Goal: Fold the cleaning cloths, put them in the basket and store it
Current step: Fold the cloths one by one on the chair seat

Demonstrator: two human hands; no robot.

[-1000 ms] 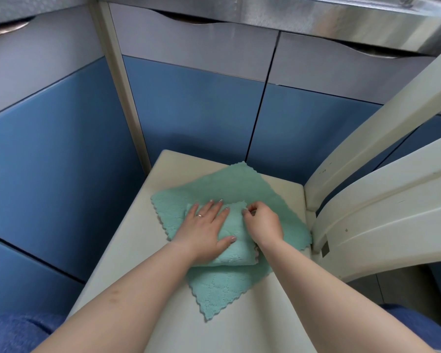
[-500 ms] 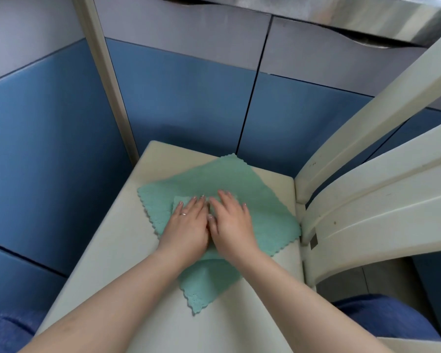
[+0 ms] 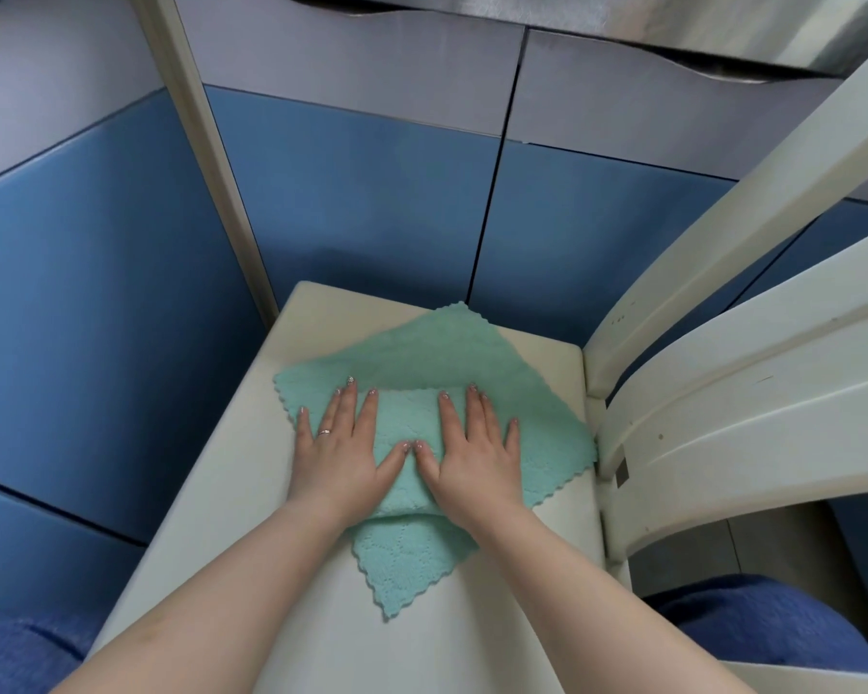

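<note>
Both hands lie flat with straight fingers, the left hand [image 3: 339, 450] and right hand [image 3: 477, 455] pressing a folded green cloth [image 3: 408, 428]. It sits on 1 spread green cloth [image 3: 452, 353] on a cream chair seat [image 3: 231, 493].

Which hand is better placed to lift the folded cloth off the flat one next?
Probably the right hand: it lies almost fully on the folded cloth; the left hand lies partly off it.
</note>
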